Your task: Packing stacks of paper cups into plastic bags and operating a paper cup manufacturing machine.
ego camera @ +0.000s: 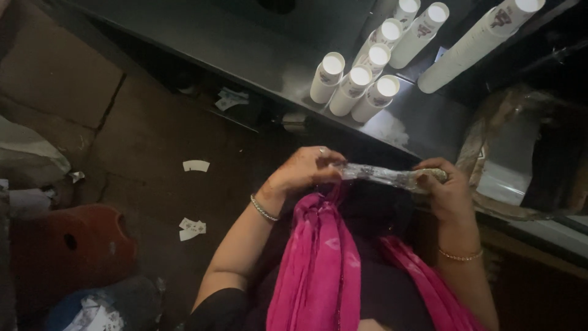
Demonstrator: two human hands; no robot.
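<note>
A crumpled, clear plastic sleeve with dark print [384, 176] is stretched between both hands, just above a bright pink cloth scarf [318, 257]. Its one end is pinched by the left hand [306, 168], which bears a ring and a silver bangle; the other end is gripped by the right hand [442, 187], with a gold bangle on the wrist. At twelve o'clock, stacks of white paper cups [358, 79] are lined on a dark surface [245, 43]. At nine o'clock, paper scraps [196, 165] are scattered on the floor [141, 141].
</note>
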